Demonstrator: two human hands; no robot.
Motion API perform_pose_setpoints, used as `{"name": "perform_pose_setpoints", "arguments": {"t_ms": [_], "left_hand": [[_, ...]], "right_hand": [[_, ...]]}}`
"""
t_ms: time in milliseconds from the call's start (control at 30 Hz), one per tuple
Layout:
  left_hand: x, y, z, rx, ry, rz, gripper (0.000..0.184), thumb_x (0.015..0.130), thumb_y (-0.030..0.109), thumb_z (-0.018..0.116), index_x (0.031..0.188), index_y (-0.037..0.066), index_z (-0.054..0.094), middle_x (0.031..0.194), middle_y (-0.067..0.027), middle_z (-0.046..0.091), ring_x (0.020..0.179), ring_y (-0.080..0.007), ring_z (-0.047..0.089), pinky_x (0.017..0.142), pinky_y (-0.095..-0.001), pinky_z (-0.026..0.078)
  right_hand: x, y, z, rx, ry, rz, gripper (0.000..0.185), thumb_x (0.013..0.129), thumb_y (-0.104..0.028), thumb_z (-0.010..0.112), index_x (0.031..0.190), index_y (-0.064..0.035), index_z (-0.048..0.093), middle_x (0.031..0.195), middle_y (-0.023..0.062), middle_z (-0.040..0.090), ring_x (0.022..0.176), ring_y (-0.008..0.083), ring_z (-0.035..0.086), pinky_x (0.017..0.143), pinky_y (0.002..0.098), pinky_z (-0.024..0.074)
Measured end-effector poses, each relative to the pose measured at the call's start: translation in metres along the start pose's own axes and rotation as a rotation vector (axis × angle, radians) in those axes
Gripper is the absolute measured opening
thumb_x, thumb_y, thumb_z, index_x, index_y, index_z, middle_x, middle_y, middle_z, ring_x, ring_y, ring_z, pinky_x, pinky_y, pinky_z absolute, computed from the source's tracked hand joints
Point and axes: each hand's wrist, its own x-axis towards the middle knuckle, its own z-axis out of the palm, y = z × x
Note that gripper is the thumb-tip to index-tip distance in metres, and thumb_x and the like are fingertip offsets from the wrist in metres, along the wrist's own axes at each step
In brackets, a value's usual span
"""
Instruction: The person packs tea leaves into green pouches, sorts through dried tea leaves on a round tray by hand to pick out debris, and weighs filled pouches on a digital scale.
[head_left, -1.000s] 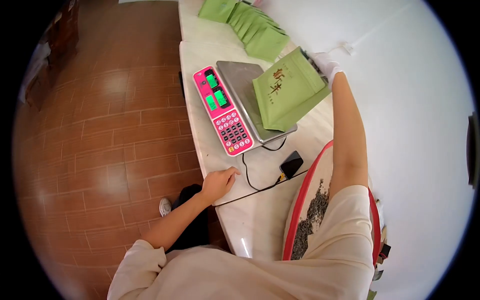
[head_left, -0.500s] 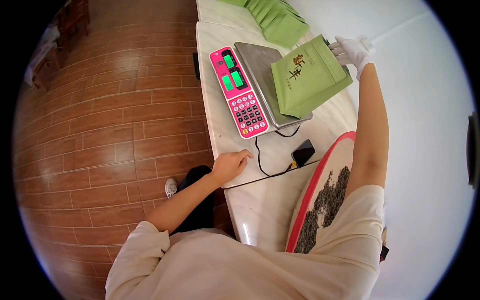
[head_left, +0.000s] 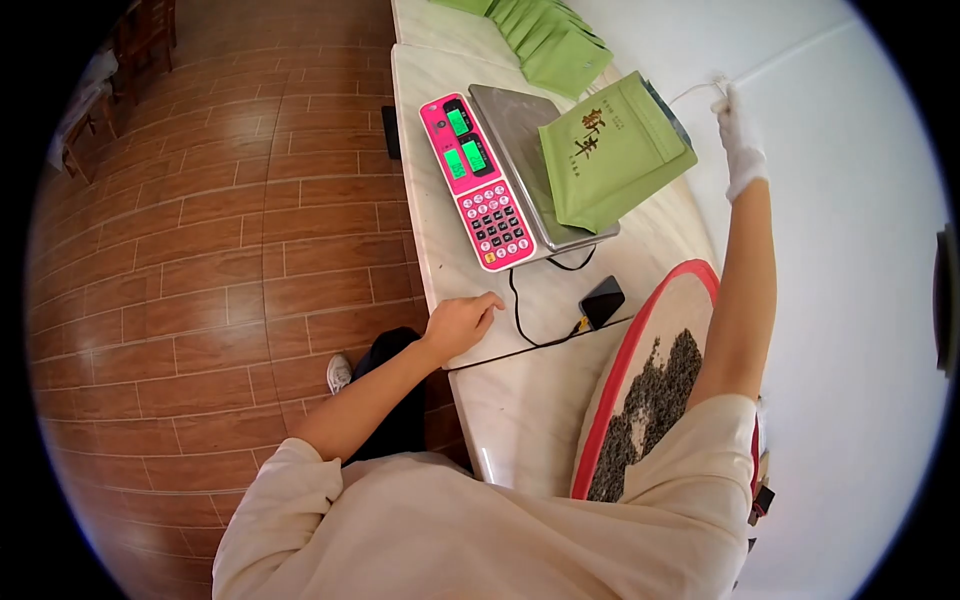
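Observation:
A green pouch [head_left: 615,155] with printed characters stands on the metal plate of a scale [head_left: 515,125], its dark opening toward the wall. The scale's pink panel [head_left: 478,182] has lit green displays. My right hand [head_left: 738,130], in a white glove, is raised to the right of the pouch, apart from it, with its fingers drawn together; whether they pinch anything is too small to tell. My left hand [head_left: 462,326], bare and loosely curled, rests at the table edge below the panel with nothing visible in it.
Several green pouches [head_left: 560,55] lie in a row behind the scale. A phone [head_left: 602,302] with a black cable lies on the table [head_left: 520,410]. Beside my right arm is a round, red-rimmed tray [head_left: 603,425] holding dark loose leaves. A wall stands at the right.
My right hand has left the opening of the pouch and moved right, its spread fingers now drawn together. The pouch stays on the scale. My left hand has hardly moved.

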Motion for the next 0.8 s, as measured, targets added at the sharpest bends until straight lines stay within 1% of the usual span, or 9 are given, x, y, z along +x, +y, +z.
{"name": "perform_pose_setpoints", "arguments": {"t_ms": [200, 267, 300, 400, 433, 533, 633, 733, 800], "left_hand": [[0.0, 0.001, 0.001, -0.022, -0.029, -0.022, 0.011, 0.09, 0.013, 0.054, 0.097, 0.016, 0.063, 0.065, -0.0095, 0.062, 0.06, -0.03, 0.062, 0.054, -0.0417, 0.048], [0.0, 0.003, -0.002, 0.004, -0.066, -0.047, 0.012, 0.09, 0.014, 0.054, 0.098, 0.017, 0.063, 0.066, -0.0093, 0.063, 0.061, -0.0302, 0.062, 0.055, -0.0417, 0.048], [0.0, 0.003, -0.003, 0.002, -0.074, -0.045, 0.012, 0.09, 0.014, 0.054, 0.098, 0.017, 0.063, 0.066, -0.0093, 0.063, 0.061, -0.0302, 0.062, 0.055, -0.0417, 0.048], [0.0, 0.007, -0.005, -0.002, -0.089, -0.057, 0.014, 0.089, 0.014, 0.054, 0.099, 0.017, 0.064, 0.066, -0.0096, 0.063, 0.062, -0.0302, 0.062, 0.056, -0.0416, 0.048], [0.001, 0.009, -0.007, 0.018, -0.122, -0.1, 0.014, 0.09, 0.014, 0.053, 0.1, 0.016, 0.063, 0.069, -0.0098, 0.064, 0.065, -0.0301, 0.063, 0.058, -0.0419, 0.049], [0.003, 0.008, -0.003, 0.028, -0.144, -0.093, 0.014, 0.09, 0.015, 0.053, 0.099, 0.016, 0.064, 0.069, -0.0114, 0.064, 0.065, -0.0308, 0.063, 0.059, -0.0425, 0.049], [0.004, 0.01, -0.003, 0.087, -0.126, -0.108, 0.013, 0.09, 0.014, 0.055, 0.098, 0.016, 0.065, 0.063, -0.0123, 0.06, 0.059, -0.0311, 0.061, 0.055, -0.0423, 0.047], [0.005, 0.015, -0.003, 0.089, -0.12, -0.098, 0.012, 0.09, 0.014, 0.055, 0.098, 0.016, 0.065, 0.062, -0.012, 0.06, 0.058, -0.0311, 0.06, 0.054, -0.0418, 0.046], [0.003, 0.011, -0.001, 0.123, -0.152, -0.068, 0.013, 0.091, 0.013, 0.055, 0.098, 0.016, 0.065, 0.061, -0.0113, 0.059, 0.057, -0.0304, 0.059, 0.054, -0.0407, 0.045]], "right_hand": [[-0.21, -0.036, -0.068, -0.4, -0.013, 0.011, 0.029, 0.095, -0.014, 0.046, 0.122, -0.0025, 0.052, 0.082, 0.02, 0.06, 0.068, 0.0317, 0.057, 0.063, 0.0431, 0.0462], [-0.285, -0.07, -0.091, -0.059, -0.107, 0.551, 0.029, 0.096, -0.02, 0.049, 0.104, 0.0052, 0.061, 0.082, 0.02, 0.061, 0.07, 0.0288, 0.058, 0.068, 0.0406, 0.0463], [-0.332, -0.059, -0.088, -0.087, 0.044, 0.486, 0.035, 0.095, -0.025, 0.049, 0.096, 0.0071, 0.062, 0.083, 0.0195, 0.063, 0.07, 0.0297, 0.058, 0.07, 0.0392, 0.0465], [-0.468, -0.049, -0.128, -0.21, -0.349, 0.819, 0.033, 0.092, -0.032, 0.051, 0.103, -0.0032, 0.064, 0.076, 0.0168, 0.063, 0.062, 0.026, 0.058, 0.064, 0.038, 0.048], [-0.51, -0.059, -0.143, -0.012, -0.371, 1.204, 0.024, 0.09, -0.028, 0.055, 0.098, -0.0059, 0.062, 0.068, 0.0077, 0.055, 0.047, 0.0187, 0.048, 0.043, 0.0344, 0.0411], [-0.693, -0.015, -0.186, -0.005, -0.526, 1.537, 0.024, 0.09, -0.022, 0.049, 0.102, -0.0029, 0.058, 0.069, 0.0123, 0.057, 0.05, 0.0237, 0.055, 0.041, 0.0371, 0.0445], [-0.69, -0.12, -0.179, 0.179, -0.516, 1.978, 0.023, 0.089, -0.019, 0.047, 0.103, -0.002, 0.056, 0.071, 0.0137, 0.059, 0.053, 0.0259, 0.058, 0.044, 0.0381, 0.048], [-0.791, -0.097, -0.14, 0.12, -0.432, 1.704, 0.027, 0.089, -0.022, 0.047, 0.099, -0.0001, 0.058, 0.073, 0.016, 0.064, 0.064, 0.0293, 0.064, 0.058, 0.0363, 0.0512], [-0.725, -0.138, -0.124, 0.224, -0.286, 1.605, 0.03, 0.09, -0.023, 0.046, 0.106, -0.0014, 0.059, 0.09, 0.0187, 0.066, 0.063, 0.0314, 0.064, 0.057, 0.0365, 0.0514]]}}
